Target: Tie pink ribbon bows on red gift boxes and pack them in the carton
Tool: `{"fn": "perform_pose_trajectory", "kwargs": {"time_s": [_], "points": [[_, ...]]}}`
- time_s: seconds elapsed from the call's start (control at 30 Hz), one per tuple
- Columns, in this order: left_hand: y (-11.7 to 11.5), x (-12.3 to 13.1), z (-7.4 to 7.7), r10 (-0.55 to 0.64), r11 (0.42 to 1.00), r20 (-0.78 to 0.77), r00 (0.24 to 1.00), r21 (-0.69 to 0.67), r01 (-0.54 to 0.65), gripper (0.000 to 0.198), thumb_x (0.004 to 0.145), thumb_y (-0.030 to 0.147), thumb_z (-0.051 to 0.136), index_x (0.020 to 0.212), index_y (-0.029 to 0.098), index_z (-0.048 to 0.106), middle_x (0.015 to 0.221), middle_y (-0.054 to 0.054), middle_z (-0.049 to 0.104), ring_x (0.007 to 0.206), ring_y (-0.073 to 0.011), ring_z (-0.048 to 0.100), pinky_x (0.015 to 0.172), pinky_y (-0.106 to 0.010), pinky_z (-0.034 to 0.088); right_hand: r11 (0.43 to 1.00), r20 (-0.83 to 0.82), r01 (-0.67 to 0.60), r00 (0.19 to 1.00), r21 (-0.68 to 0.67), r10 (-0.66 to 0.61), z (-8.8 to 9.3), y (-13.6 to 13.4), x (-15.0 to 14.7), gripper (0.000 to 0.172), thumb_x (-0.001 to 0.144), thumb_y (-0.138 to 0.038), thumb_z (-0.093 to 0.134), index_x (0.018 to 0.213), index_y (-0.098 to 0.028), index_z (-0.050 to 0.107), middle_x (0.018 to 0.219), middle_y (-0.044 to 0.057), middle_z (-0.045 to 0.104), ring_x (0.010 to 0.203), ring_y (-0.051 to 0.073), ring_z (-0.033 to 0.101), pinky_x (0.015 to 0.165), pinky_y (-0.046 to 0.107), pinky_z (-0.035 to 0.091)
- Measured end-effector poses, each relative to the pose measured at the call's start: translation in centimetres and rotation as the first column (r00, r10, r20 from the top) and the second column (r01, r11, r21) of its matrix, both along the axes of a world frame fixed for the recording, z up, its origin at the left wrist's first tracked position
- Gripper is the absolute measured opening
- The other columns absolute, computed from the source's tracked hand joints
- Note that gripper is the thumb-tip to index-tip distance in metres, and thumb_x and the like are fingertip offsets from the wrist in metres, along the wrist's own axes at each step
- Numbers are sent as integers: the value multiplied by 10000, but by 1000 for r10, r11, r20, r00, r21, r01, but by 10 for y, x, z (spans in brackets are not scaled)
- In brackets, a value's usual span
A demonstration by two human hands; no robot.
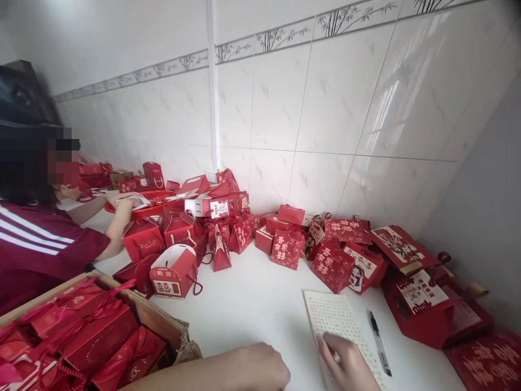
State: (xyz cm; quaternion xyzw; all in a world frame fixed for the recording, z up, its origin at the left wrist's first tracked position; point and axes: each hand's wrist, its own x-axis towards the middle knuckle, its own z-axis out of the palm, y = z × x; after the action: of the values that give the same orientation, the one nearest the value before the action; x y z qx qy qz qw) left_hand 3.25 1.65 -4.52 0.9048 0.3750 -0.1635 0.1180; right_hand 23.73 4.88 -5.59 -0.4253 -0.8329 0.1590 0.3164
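My left hand (260, 366) lies at the near edge of the white table, curled into a fist with its back toward me; no object shows in it. Over the lower part of a handwritten sheet of paper (329, 309) is my right hand (345, 358). Its fingers are curled in, and a small pale bit shows between thumb and finger, too small to name. Lines of writing fill the sheet, partly covered by that hand. A black-and-clear pen (380, 342) lies beside the sheet, to the right of my right hand and not held.
A cardboard box (163, 315) full of red gift boxes stands at the lower left. Red gift boxes (287, 248) crowd the table along the tiled wall, with more (439, 304) at the right. A person in a maroon shirt (49, 244) works at the left by a red basin (157, 198).
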Motion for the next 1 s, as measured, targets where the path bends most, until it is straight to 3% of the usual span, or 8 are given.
{"fn": "perform_pose_trajectory", "kwargs": {"time_s": [0.13, 0.27, 0.4, 0.6, 0.7, 0.83, 1.0], "points": [[6, 0, 17, 77, 997, 51, 996, -13, -77, 263, 766, 309, 484, 835, 155, 687, 795, -118, 707, 715, -268, 667, 551, -330, 482, 987, 22, 24, 999, 156, -28, 42, 61, -35, 352, 883, -342, 328, 577, -209, 443, 545, 5, 532, 506, 142, 506, 508, 264, 424], [13, -7, 35, 145, 989, 95, 985, -41, -142, 259, 779, 271, 448, 839, 157, 673, 839, -114, 705, 767, -278, 666, 598, -348, 492, 984, 76, 12, 997, 178, -26, 82, 126, -79, 177, 839, -220, 394, 737, -176, 532, 769, 56, 616, 759, 172, 557, 705, 297, 445], [19, -11, 38, 172, 985, 96, 980, -40, -169, 266, 787, 264, 429, 864, 160, 661, 864, -110, 701, 784, -284, 666, 603, -350, 490, 982, 196, -93, 979, 163, 60, 104, 157, -134, 131, 816, -156, 453, 838, -155, 582, 898, 78, 616, 899, 173, 543, 790, 272, 416], [25, -13, 36, 173, 985, 55, 983, -12, -173, 284, 813, 276, 405, 895, 144, 644, 887, -124, 697, 778, -286, 665, 606, -351, 481, 972, 407, -226, 895, 58, 184, 95, 165, -214, 118, 831, -210, 525, 875, -140, 609, 919, 70, 620, 893, 173, 573, 773, 302, 450], [26, -13, 41, 181, 983, 20, 983, -22, -181, 298, 822, 282, 404, 931, 136, 640, 907, -132, 695, 794, -294, 665, 608, -353, 480, 969, 481, -246, 852, 19, 207, 88, 166, -241, 196, 861, -305, 530, 942, -138, 591, 968, 51, 611, 900, 166, 580, 773, 348, 481], [28, -11, 44, 188, 982, -13, 982, -31, -188, 335, 843, 301, 390, 1010, 129, 623, 925, -144, 691, 801, -298, 667, 605, -356, 484, 965, 530, -261, 820, 9, 217, 85, 166, -264, 237, 875, -339, 514, 988, -142, 580, 1004, 50, 603, 894, 161, 586, 774, 360, 495], [34, -11, 24, 153, 988, -18, 988, -28, -154, 326, 855, 327, 414, 976, 126, 640, 856, -145, 702, 741, -284, 675, 580, -340, 478, 968, 530, -249, 824, 24, 199, 90, 177, -267, 231, 882, -343, 501, 954, -141, 584, 961, 40, 611, 841, 145, 591, 747, 341, 497]]}}
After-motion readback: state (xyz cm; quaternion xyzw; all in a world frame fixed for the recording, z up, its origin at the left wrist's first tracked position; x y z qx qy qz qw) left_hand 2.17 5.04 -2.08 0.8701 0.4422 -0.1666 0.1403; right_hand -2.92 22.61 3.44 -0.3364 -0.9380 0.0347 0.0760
